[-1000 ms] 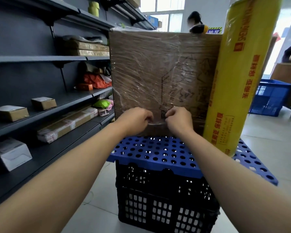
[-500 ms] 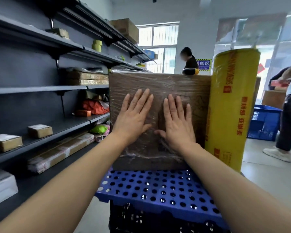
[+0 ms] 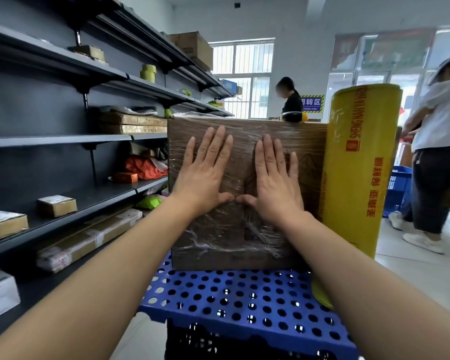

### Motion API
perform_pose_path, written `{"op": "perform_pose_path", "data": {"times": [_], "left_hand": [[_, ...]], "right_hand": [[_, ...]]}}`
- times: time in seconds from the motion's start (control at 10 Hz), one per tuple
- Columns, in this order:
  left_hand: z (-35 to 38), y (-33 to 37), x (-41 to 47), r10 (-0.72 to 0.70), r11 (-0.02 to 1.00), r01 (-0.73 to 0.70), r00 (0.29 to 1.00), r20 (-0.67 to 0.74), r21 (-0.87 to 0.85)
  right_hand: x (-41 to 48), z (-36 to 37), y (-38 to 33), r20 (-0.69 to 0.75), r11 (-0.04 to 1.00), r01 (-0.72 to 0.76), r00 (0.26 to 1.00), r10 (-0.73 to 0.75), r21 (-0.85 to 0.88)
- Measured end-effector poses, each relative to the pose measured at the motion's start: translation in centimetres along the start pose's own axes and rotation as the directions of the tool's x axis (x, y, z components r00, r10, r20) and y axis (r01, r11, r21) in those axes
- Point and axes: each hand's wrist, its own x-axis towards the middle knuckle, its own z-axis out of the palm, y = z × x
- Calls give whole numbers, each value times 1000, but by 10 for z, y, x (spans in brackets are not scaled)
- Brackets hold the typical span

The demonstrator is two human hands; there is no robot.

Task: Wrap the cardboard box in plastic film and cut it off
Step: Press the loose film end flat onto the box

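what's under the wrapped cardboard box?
The cardboard box stands on a blue perforated plastic panel, which lies over a black crate. The box hides the part of the panel beneath it, and the crate's inside is not visible.

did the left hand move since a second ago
Yes. Against the cardboard box, the left hand went up: from pinching film near the box's bottom edge to pressing flat at mid-height.

The pinch on the plastic film (image 3: 200, 245) low on the cardboard box (image 3: 304, 152) has been released. The left hand (image 3: 203, 175) and right hand (image 3: 276, 183) have been flattened and laid higher on the wrapped face, thumb tips brought together.
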Motion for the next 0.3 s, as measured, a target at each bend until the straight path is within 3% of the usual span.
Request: {"op": "perform_pose_path", "data": {"times": [0.1, 0.2, 0.3], "left_hand": [[-10, 0, 0, 12, 994, -24, 994, -112, -108], [-19, 2, 7, -3, 985, -63, 924, -383, -159], [-31, 0, 18, 19, 986, -100, 861, -508, -133]], "right_hand": [[-4, -10, -5, -88, 999, 27, 996, -23, 39], [1, -23, -11, -261, 991, 62, 965, -28, 122], [11, -42, -13, -354, 981, 95, 935, -30, 168]]}}
